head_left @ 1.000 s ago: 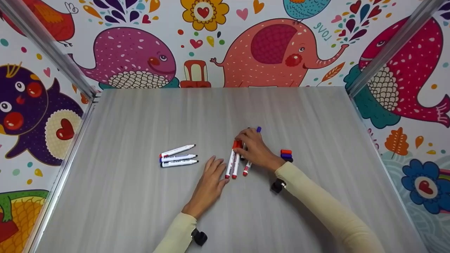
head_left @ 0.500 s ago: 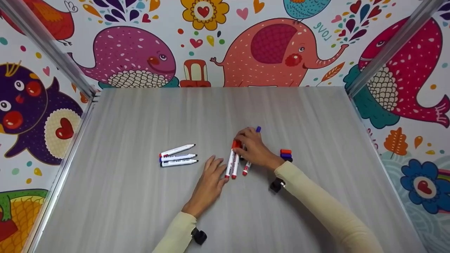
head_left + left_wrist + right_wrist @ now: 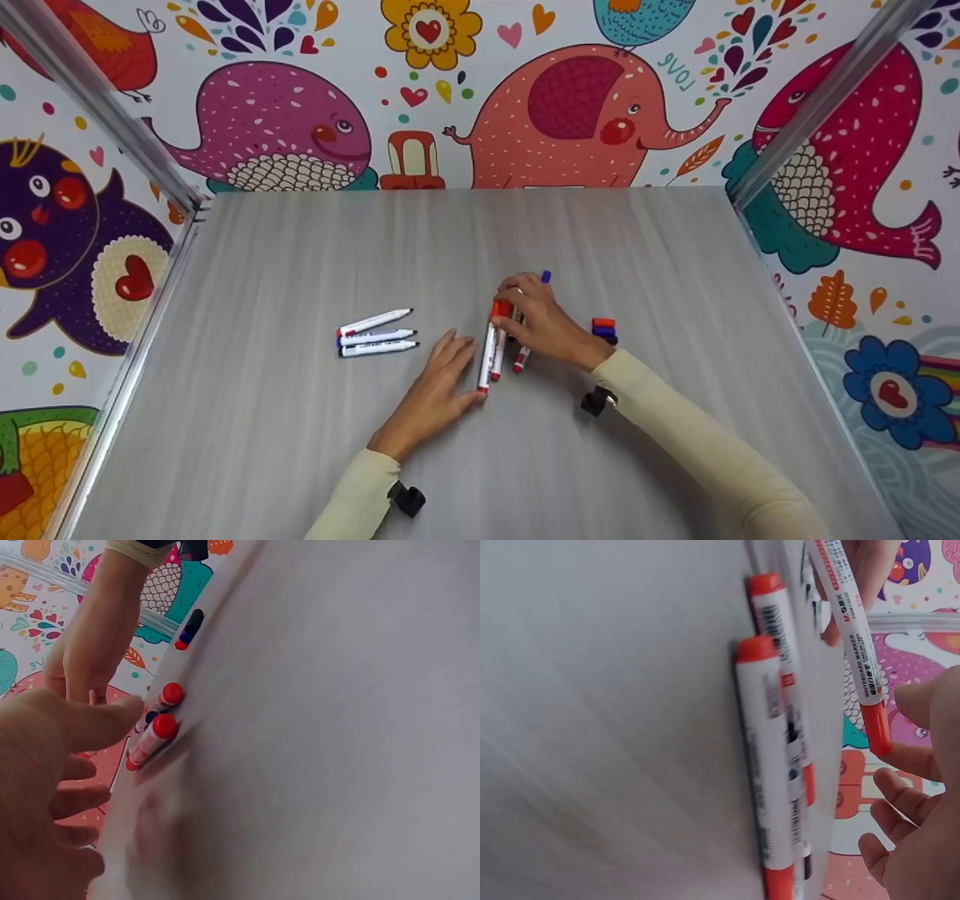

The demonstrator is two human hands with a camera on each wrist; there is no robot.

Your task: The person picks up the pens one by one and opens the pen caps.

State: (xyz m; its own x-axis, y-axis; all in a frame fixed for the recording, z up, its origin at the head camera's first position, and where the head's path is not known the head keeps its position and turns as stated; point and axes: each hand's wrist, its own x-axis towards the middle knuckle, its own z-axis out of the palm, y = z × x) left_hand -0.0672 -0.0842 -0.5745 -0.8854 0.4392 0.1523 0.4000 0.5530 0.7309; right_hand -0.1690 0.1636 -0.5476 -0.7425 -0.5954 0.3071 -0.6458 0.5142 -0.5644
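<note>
Markers are lying in two groups on the table [image 3: 247,442] in the head view. The right hand [image 3: 551,324], on the right, is pinching the held marker [image 3: 487,358] at its far end, by the red cap [image 3: 496,308]. The barrel is running from that grip toward the near side and slightly left, its near end sitting just beside the thumb tip of the left hand [image 3: 429,396]; whether the two are touching, I cannot tell. The left hand is lying nearer to that free end, its digits spread. Red-ended markers [image 3: 498,361] are lying just to the right, partly under the right hand, with a blue end [image 3: 546,277] showing beyond it. Three uncapped markers [image 3: 379,337] are pointing their tips right, at the left; stacked caps [image 3: 604,331] are resting at the right.

The left wrist view is showing the left hand's digits standing apart, with no marker visibly pinched; the red-ended markers are lying beyond.

The right wrist view is showing the held marker tilting above the table between both hands, thumb and forefinger closing about its cap. Its white barrel is carrying black and red print, including "WHITEBOARD MARKER".
</note>
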